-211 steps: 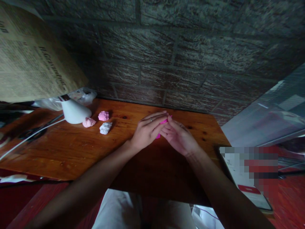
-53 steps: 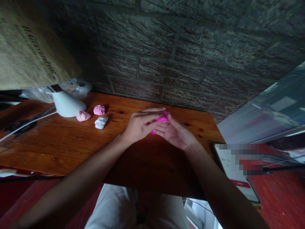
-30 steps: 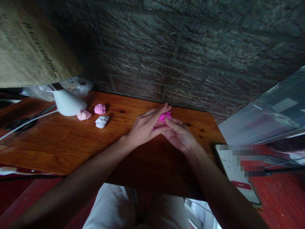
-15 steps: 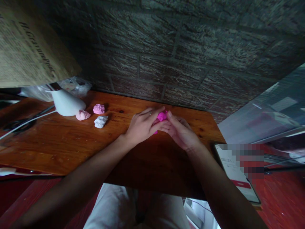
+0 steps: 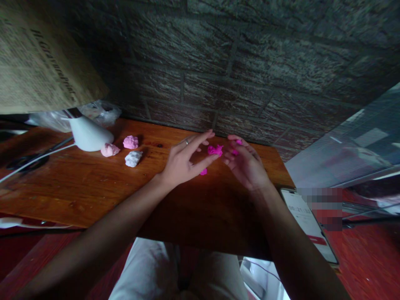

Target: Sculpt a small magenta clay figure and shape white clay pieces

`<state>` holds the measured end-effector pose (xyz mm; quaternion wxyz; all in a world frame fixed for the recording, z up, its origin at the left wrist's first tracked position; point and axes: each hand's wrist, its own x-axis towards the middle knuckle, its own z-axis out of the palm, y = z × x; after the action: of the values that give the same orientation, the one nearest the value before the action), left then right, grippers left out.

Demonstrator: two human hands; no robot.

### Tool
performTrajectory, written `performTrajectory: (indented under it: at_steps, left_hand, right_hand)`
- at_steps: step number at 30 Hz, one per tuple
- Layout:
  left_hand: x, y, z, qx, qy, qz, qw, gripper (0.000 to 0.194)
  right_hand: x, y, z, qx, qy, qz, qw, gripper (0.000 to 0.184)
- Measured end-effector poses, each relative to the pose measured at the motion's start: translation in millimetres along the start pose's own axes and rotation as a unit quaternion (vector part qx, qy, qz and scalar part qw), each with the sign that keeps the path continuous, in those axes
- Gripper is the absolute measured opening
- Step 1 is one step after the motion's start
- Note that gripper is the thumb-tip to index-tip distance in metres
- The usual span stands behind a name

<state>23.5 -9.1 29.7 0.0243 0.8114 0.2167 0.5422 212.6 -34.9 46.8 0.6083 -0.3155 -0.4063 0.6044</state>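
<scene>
My left hand (image 5: 184, 160) is over the wooden table, its thumb and index finger spread wide apart. A torn lump of magenta modelling clay (image 5: 215, 151) shows at the thumb's tip; whether it sticks to the thumb or lies behind it I cannot tell. My right hand (image 5: 245, 162) is curled, with bits of magenta clay showing among its fingers. Just below the left thumb, another small magenta clay piece (image 5: 203, 171) rests on the table. Off to the left sit a bright pink clay lump (image 5: 130, 142), a pale pink one (image 5: 110, 150) and a white one (image 5: 133, 158).
A lamp with a white base (image 5: 90, 135) and a printed paper shade (image 5: 40, 62) stands at the left. Behind the wooden table (image 5: 78, 187) rises a stone-patterned wall (image 5: 200, 79). A phone (image 5: 309, 225) lies at the right edge.
My hands have moved apart from around the magenta clay. The clay now shows as separate torn pieces, one at the left thumb and some in the right hand.
</scene>
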Motion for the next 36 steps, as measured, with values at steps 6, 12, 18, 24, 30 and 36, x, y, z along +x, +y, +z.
performTrajectory:
  at_steps: [6,12,18,24,30,36]
  left_hand:
    - [3.4,-2.6,-3.0,0.024,0.073,-0.037,0.996,0.028]
    - [3.5,-8.0,-2.8,0.035,0.098,-0.057,0.993,0.022]
    - [1.1,-15.0,-0.6,0.032,0.09,-0.068,0.993,0.023]
    - [-3.0,-20.2,2.7,0.015,0.073,-0.078,0.994,0.024]
    - [-4.5,-27.1,2.0,0.021,0.077,-0.088,0.993,0.024]
    - [-5.1,-32.5,2.6,0.007,0.08,-0.09,0.993,0.025]
  right_hand:
    - [6.6,-2.7,-16.3,0.035,-0.005,0.066,0.997,0.024]
    - [8.9,-2.6,-17.2,0.038,0.033,0.046,0.998,0.019]
    - [6.9,-9.0,-28.1,0.075,-0.009,0.112,0.991,0.052]
    - [-0.2,-0.8,-6.5,0.08,-0.037,0.061,0.994,0.007]
    - [-5.3,-0.8,5.1,-0.017,-0.027,0.113,0.993,0.023]
    - [-24.9,6.1,-1.7,-0.268,0.051,0.04,0.961,0.057]
